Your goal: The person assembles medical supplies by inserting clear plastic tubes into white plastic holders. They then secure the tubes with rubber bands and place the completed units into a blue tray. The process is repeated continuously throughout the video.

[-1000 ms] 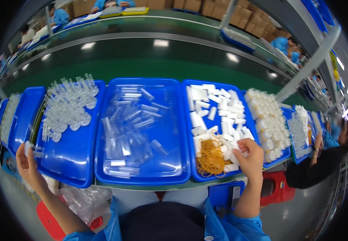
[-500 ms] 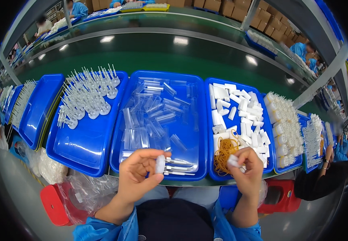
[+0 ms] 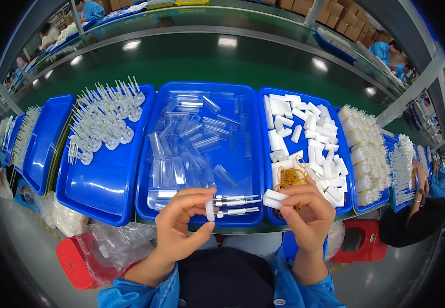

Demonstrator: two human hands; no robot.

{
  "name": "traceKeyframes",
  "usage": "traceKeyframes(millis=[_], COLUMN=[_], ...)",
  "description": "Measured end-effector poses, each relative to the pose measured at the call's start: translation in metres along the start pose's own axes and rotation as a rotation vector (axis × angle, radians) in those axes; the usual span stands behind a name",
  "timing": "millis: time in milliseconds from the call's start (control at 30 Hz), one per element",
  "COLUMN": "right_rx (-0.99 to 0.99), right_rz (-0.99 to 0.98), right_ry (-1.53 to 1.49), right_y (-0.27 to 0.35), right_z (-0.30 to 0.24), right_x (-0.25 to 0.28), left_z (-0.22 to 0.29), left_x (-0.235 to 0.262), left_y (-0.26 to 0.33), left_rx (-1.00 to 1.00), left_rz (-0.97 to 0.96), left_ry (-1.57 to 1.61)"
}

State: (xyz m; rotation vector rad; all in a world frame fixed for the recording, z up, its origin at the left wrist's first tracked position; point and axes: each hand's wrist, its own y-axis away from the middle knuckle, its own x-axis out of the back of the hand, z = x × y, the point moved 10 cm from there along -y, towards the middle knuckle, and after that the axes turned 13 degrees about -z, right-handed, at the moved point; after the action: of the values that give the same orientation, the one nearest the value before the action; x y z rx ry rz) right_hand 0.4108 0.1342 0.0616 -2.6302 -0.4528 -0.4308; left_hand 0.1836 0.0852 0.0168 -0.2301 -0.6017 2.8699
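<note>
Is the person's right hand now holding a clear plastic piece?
No, the right hand holds a white block, while clear plastic pieces lie in a blue tray.

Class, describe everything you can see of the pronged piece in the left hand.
The pronged piece has a pale, round-looking base and at least three slender, white-and-grey prongs with narrower tips. It looks like plastic. The left hand grips the base between thumb and fingers, holding the piece sideways, prongs pointing right. It shows against the near part of a blue tray.

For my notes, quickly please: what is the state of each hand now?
Left hand: closed, holding a white piece with thin rods.
Right hand: closed, holding a white block.
</note>
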Motion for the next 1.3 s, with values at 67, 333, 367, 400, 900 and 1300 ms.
traceKeyframes(millis=[67,333,367,400,900,1300], right_rx=[-0.008,-0.037,-0.046,-0.048,0.038,0.142], right_rz=[-0.013,-0.111,-0.133,-0.135,-0.230,-0.195], right_ry=[0.005,0.078,0.073,0.068,0.196,0.163], right_y=[-0.002,-0.002,-0.002,-0.001,0.000,0.004], right_z=[-0.001,-0.001,-0.002,-0.002,-0.028,-0.028], right_x=[-0.001,0.001,-0.001,-0.001,-0.021,-0.038], left_z=[0.002,0.006,0.004,0.003,0.001,-0.002], left_x=[-0.001,-0.003,-0.004,-0.005,-0.021,-0.030], left_y=[0.000,0.003,0.003,0.004,-0.001,-0.003], left_rx=[-0.005,0.006,0.014,0.023,0.052,0.128], left_rz=[0.012,-0.012,-0.033,-0.056,-0.069,-0.116], left_ry=[-0.045,-0.105,-0.114,-0.123,-0.184,-0.078])
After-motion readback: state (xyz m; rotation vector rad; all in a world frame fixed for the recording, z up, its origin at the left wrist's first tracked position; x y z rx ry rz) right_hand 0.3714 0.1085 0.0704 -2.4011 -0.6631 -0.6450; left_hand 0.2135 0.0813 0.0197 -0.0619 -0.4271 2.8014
